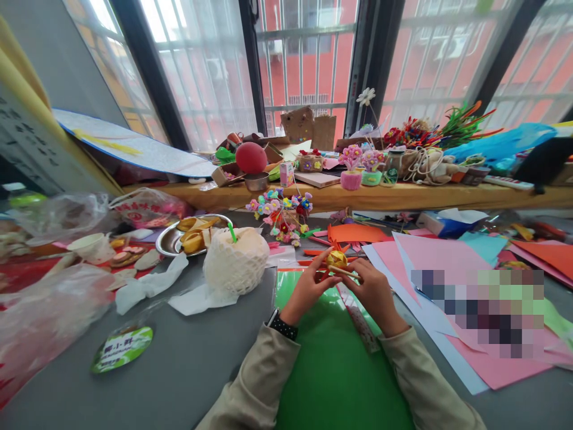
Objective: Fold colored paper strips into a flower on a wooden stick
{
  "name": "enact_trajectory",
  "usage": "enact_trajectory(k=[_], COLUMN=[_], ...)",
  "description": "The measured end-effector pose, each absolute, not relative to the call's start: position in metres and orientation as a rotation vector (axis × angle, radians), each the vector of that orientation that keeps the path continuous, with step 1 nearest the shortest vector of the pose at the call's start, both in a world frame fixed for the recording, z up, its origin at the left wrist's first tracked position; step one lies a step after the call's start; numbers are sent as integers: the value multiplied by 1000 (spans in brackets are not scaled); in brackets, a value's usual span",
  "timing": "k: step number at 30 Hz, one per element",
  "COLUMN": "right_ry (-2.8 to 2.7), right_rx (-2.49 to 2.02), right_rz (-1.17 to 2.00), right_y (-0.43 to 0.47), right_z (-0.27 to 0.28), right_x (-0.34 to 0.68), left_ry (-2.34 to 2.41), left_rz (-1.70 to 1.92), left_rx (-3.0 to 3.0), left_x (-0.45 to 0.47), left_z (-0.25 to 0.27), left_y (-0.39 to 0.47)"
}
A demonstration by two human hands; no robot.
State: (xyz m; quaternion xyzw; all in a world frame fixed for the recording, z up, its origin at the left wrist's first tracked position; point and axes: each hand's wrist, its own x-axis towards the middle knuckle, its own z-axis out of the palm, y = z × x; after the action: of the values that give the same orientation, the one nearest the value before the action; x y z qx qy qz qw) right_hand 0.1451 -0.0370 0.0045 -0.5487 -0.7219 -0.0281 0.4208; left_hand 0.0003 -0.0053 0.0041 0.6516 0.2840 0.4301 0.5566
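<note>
Golden ball (pixel 336 258): held at far end of green mat (pixel 338 376).
Left hand (pixel 312 282): fingers on ball.
Right hand (pixel 370 289): pinching thin stick (pixel 345 273).
Coconut (pixel 237 263): left of mat.

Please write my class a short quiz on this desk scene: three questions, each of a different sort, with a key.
1. True or false: a green straw sticks out of the netted white coconut.
2. Which of the person's wrists wears the dotted black band? A: right; B: left; C: both.
3. Fill in: a small ____-coloured piece is between the left hand and the right hand.

Key: 1 true; 2 B; 3 gold.
</note>
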Motion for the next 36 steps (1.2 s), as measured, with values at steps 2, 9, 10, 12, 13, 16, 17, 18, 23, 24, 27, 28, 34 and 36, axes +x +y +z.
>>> enact_trajectory(k=[2, 9, 10, 12, 13, 16, 17, 18, 23, 24, 27, 28, 34, 36], right_ry=[-1886, -1934, -1918, -1893, -1882, -1891, -1899, -1905, -1913, -1909, -1881, -1875, -1868, -1863], right_rx=[-1329, -1309, -1310, -1313, -1313, -1298, -1286, -1274, -1253, -1255, -1267, -1269, -1249, -1243], right_rz=[-31, 75, 83, 66, 36, -71, -101, -118, -39, -7, 63, 75, 82, 81], right_y=[-37, -44, -44, -44, -43, -42, -41, -41, -43, -43, -43, -42, -42, -42], right_z=[5, 15, 16, 15, 15, 12, 11, 11, 11, 11, 9, 9, 10, 11], right_x=[144, 147, 148, 149, 149, 149, 149, 148, 146, 145, 145, 145, 146, 147], left_ry=[714, 723, 732, 752, 765, 799, 804, 804, 865, 879, 863, 847, 802, 808], left_rz=[1081, 1227, 1235, 1227, 1216, 1198, 1194, 1190, 1163, 1153, 1125, 1117, 1129, 1130], left_rx=[1531, 1435, 1425, 1431, 1450, 1549, 1586, 1619, 1735, 1746, 1761, 1767, 1785, 1787], left_x=[1, -2, -2, -2, -2, -2, -1, -1, -1, -1, -1, -1, 0, 0], left_z=[3, 8, 8, 8, 7, 5, 4, 4, 7, 7, 8, 7, 4, 3], left_y=[-5, -5, -5, -5, -5, -6, -7, -7, -9, -9, -9, -10, -9, -9])
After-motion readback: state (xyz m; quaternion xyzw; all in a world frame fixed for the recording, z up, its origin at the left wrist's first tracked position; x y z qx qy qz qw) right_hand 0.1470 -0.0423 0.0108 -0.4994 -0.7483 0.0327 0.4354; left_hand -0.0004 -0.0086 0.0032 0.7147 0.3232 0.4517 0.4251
